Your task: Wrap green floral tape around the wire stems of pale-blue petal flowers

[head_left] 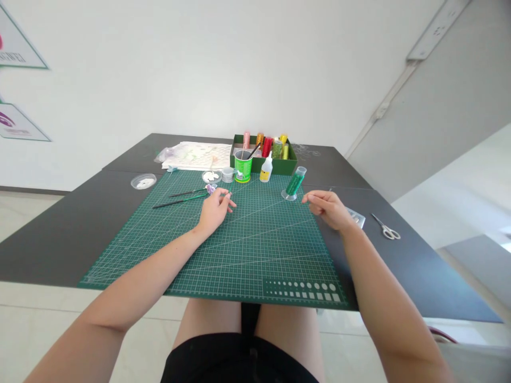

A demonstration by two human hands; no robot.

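Observation:
My left hand [215,208] rests on the green cutting mat [239,250], fingers loosely curled and apart, holding nothing. Just beyond it lie two thin green-stemmed sticks [181,199] and a small purple-and-white piece [210,188]. My right hand [328,208] hovers over the mat's right edge, fingers slightly bent and empty, a little to the right of a tilted clear tube of green material [294,184] standing on the mat.
A green cup [243,166], a glue bottle [266,169], small clear dishes [211,176] and a green box of coloured tubes [264,150] stand at the mat's far edge. Papers [195,155] lie behind, a round dish [143,182] at left, scissors [385,227] at right.

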